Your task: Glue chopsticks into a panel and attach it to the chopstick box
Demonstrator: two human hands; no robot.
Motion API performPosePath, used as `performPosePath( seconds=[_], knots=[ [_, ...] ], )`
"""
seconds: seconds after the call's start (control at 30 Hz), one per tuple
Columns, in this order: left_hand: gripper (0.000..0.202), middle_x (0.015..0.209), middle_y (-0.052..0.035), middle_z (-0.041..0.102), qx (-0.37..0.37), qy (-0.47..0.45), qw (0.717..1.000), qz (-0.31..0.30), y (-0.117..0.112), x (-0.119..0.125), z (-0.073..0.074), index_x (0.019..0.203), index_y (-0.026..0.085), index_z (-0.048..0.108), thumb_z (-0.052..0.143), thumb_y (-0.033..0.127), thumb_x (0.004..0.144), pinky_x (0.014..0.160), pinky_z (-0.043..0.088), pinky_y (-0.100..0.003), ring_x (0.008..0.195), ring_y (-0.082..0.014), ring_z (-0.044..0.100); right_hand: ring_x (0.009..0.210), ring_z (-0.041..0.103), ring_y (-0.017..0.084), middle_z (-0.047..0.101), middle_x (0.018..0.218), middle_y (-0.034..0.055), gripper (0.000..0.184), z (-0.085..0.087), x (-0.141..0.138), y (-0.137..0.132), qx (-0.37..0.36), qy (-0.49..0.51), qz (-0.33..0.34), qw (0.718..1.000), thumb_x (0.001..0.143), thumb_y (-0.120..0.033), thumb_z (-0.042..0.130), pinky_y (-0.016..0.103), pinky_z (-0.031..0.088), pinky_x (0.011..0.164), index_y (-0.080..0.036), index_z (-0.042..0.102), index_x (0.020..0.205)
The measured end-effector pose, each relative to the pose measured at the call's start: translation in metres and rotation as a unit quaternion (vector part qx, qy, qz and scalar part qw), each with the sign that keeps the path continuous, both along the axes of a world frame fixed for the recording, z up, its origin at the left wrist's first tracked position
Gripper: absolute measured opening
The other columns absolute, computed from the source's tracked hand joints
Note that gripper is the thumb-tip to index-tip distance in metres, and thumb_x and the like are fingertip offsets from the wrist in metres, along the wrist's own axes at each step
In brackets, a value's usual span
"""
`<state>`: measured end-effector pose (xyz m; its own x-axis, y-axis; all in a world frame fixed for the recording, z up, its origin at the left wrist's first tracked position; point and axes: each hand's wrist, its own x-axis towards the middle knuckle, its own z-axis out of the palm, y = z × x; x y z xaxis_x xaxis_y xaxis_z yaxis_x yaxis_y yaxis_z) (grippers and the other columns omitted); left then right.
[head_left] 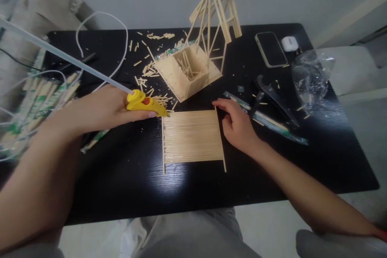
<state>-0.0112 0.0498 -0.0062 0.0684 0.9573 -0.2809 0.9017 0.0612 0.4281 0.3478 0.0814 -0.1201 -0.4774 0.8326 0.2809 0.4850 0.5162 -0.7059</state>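
A yellow hot glue gun (142,102) with a long glue stick rising from its back is gripped in my left hand (111,107). Its nozzle meets the upper left corner of a flat panel of thin wooden sticks (192,137), which lies on the black table. Two longer sticks run along the panel's left and right sides and stick out below it. With its index finger at the panel's upper right corner, my right hand (237,125) has its other fingers curled. Whether it pinches the side stick's end is hard to see.
Behind the panel stands a wooden stick model (193,68) with a box and tall frame, amid stick offcuts (148,68). At right are a phone (271,49), a white case (290,43), dark pliers-like tool (276,100) and clear plastic bag (311,78). Packed sticks (36,105) and white cable lie left.
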Motion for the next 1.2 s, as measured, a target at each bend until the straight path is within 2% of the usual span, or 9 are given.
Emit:
performPosePath(
  seconds=[0.1,0.2,0.3,0.47,0.6,0.7,1.0,1.1,1.2],
  knots=[
    [0.074,0.052,0.0045,0.053,-0.020,0.007,0.996,-0.082,0.000,0.001,-0.003,0.069,0.020,0.068,0.059,0.092,0.084,0.051,0.032,-0.020,0.050,-0.0102,0.044,0.137,0.068,0.030,0.071,0.140,0.0102,0.067,0.000,-0.001,0.000,0.001,0.002,-0.002,1.000,0.079,0.006,0.046,0.061,0.059,0.118,-0.027,0.066,0.134],
    [0.068,0.059,0.0035,0.056,-0.025,0.018,0.996,-0.089,-0.001,0.000,-0.008,0.080,0.018,0.074,0.059,0.083,0.092,0.058,0.034,-0.022,0.058,-0.0119,0.048,0.137,0.068,0.031,0.071,0.139,0.0112,0.067,0.000,-0.002,0.000,0.002,-0.002,0.000,1.000,0.079,0.006,0.045,0.061,0.059,0.118,-0.026,0.067,0.134],
    [0.068,0.048,0.0034,0.038,-0.032,0.026,0.996,-0.081,-0.001,0.000,-0.013,0.068,0.017,0.069,0.063,0.081,0.091,0.062,0.035,-0.024,0.059,-0.0144,0.049,0.138,0.067,0.031,0.071,0.139,0.0118,0.067,0.001,-0.002,0.000,0.000,-0.002,0.000,1.000,0.079,0.006,0.045,0.061,0.058,0.118,-0.024,0.067,0.134],
    [0.062,0.059,0.0008,0.057,-0.006,0.003,0.996,-0.093,-0.002,0.009,-0.011,0.084,0.017,0.077,0.062,0.077,0.095,0.067,0.039,-0.026,0.063,-0.0166,0.054,0.137,0.067,0.031,0.071,0.139,0.0112,0.067,0.000,-0.002,0.000,-0.003,0.006,0.001,1.000,0.078,0.006,0.045,0.060,0.059,0.117,-0.026,0.067,0.133],
    [0.063,0.052,0.0016,0.048,-0.013,-0.004,0.996,-0.091,-0.002,0.017,-0.008,0.072,0.018,0.071,0.062,0.077,0.093,0.066,0.038,-0.027,0.064,-0.0179,0.055,0.137,0.067,0.030,0.071,0.138,0.0113,0.068,0.000,-0.002,0.000,0.002,0.008,0.003,1.000,0.077,0.006,0.044,0.059,0.059,0.117,-0.025,0.066,0.133],
    [0.059,0.051,0.0029,0.045,-0.006,-0.020,0.995,-0.094,-0.003,0.018,-0.011,0.077,0.018,0.073,0.064,0.073,0.095,0.071,0.042,-0.027,0.069,-0.0194,0.059,0.138,0.066,0.030,0.071,0.137,0.0122,0.068,0.000,-0.003,0.000,0.006,0.005,0.003,1.000,0.077,0.008,0.043,0.058,0.058,0.118,-0.024,0.066,0.133],
    [0.056,0.085,-0.0016,0.078,0.029,-0.023,0.990,-0.134,-0.002,0.021,-0.020,0.104,0.020,0.082,0.057,0.070,0.101,0.083,0.052,-0.031,0.076,-0.0204,0.069,0.138,0.066,0.031,0.071,0.136,0.0139,0.067,-0.001,-0.004,0.000,0.008,0.014,0.010,1.000,0.077,0.008,0.043,0.058,0.058,0.118,-0.021,0.067,0.132],
    [0.052,0.101,-0.0020,0.083,0.036,-0.050,0.988,-0.139,-0.003,0.024,-0.018,0.117,0.022,0.082,0.060,0.066,0.102,0.099,0.054,-0.035,0.093,-0.0233,0.074,0.139,0.066,0.031,0.071,0.136,0.0130,0.067,-0.001,-0.004,0.000,0.009,0.015,0.008,1.000,0.078,0.008,0.043,0.059,0.058,0.118,-0.023,0.066,0.133],
    [0.053,0.110,-0.0025,0.084,0.030,-0.052,0.990,-0.125,-0.003,0.026,-0.018,0.121,0.022,0.081,0.060,0.067,0.101,0.101,0.055,-0.037,0.098,-0.0247,0.075,0.138,0.066,0.031,0.071,0.136,0.0141,0.066,-0.001,-0.005,0.000,0.012,0.013,0.007,1.000,0.078,0.009,0.042,0.059,0.058,0.117,-0.022,0.066,0.133]
  ],
)
